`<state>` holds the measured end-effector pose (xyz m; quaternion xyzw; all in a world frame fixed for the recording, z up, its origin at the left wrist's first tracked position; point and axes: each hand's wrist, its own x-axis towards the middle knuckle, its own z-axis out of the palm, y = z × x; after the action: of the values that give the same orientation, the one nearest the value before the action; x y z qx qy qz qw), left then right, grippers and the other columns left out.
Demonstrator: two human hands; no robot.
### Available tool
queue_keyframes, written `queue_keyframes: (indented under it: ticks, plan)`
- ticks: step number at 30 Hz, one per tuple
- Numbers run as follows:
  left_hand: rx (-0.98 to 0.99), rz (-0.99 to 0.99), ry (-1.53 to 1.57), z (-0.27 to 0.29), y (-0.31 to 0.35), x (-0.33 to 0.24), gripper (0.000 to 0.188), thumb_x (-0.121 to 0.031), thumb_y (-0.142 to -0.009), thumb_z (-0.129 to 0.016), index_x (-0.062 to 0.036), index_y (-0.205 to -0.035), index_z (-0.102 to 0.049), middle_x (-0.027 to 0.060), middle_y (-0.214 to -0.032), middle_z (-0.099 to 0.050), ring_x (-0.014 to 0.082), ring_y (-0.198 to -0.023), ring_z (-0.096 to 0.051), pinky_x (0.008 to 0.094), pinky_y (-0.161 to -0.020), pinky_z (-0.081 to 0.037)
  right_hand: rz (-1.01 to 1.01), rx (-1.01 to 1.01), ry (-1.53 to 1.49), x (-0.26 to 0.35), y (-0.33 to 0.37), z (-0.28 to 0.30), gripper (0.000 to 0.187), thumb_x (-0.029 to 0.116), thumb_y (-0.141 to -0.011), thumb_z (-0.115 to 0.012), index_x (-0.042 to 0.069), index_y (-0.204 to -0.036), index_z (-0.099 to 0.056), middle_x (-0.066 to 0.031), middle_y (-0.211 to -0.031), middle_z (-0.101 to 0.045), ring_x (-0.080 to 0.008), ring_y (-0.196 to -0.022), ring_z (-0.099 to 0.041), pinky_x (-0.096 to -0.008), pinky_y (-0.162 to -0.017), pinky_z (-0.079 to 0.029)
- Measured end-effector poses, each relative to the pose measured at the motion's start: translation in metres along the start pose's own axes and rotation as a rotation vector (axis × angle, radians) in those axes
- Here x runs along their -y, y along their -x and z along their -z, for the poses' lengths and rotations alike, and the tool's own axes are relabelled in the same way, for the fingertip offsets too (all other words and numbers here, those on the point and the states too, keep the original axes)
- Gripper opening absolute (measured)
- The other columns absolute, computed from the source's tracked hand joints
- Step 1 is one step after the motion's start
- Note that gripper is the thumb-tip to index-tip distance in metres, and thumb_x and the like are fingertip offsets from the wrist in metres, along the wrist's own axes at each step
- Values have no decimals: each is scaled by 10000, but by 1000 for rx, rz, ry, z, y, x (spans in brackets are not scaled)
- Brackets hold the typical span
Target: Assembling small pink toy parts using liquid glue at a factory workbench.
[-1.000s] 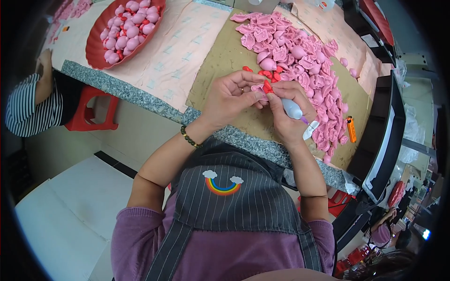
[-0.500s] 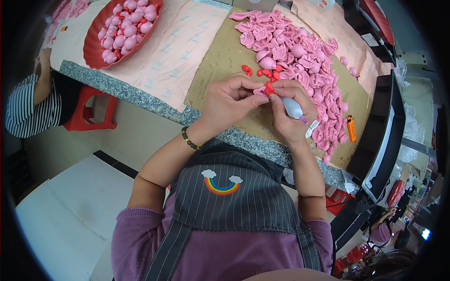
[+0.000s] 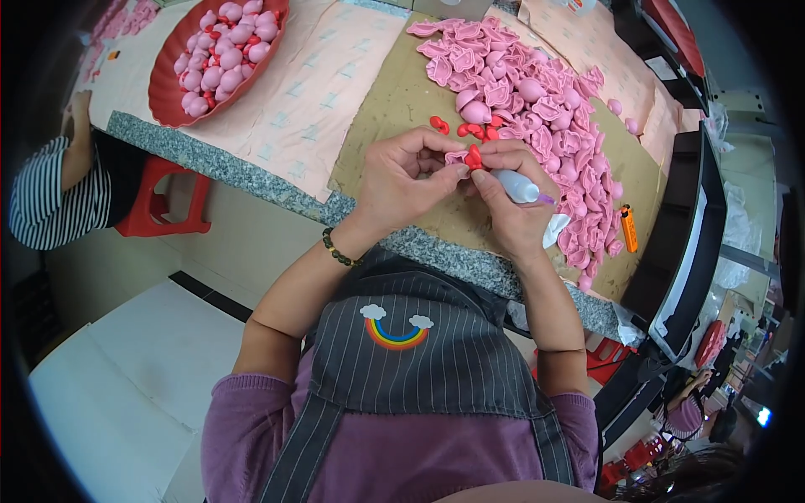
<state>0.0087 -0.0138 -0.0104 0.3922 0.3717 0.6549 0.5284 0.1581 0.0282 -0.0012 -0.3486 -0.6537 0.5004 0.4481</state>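
Note:
Above the near edge of a brown board, my two hands meet fingertip to fingertip. My left hand pinches a small pink molded piece. Against it, the fingers of my right hand hold a small red bow-shaped piece. A squeeze bottle with pale contents and a purple tip lies tucked in the same right hand, tip toward the right. Just beyond my fingers are several loose red pieces and a big heap of pink molded pieces, some cup-like, some rounded.
A red scalloped bowl of pink and red pieces stands far left on pale paper. An orange lighter lies right of the heap, near a black tray. A person in a striped sleeve is at the left, beside a red stool.
Both hands have shifted slightly left with the pieces. The red piece has turned more upright, and the bottle has swung so its tip points more to the right.

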Motion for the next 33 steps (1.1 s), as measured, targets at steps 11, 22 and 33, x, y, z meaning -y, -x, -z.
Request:
queue_keyframes:
  ticks: [11,22,33]
  plan:
    - [44,-5,-125,2,1,5,122,60,-776,-581,61,-898,-588,67,-820,-610,95,-726,-609,188,-618,-499,-5,116,26,9,-8,7,242,-85,-657,-611,-24,-890,-624,-90,-825,-585,-148,-751,-554,-251,-678,-430]
    - [81,9,-58,0,-1,2,271,104,-795,-551,87,-1062,-509,116,-1022,-560,162,-870,-588,281,-762,-505,-267,-68,-431,3,1,-6,182,-61,-770,-602,-56,-947,-562,-110,-738,-583,-156,-560,-573,-258,-460,-492]
    - [106,60,-225,4,-2,9,318,125,-777,-532,86,-1091,-498,88,-981,-549,144,-888,-578,234,-739,-491,380,211,352,17,-21,14,213,-76,-733,-603,-10,-933,-633,-110,-895,-579,-145,-709,-565,-208,-542,-458]
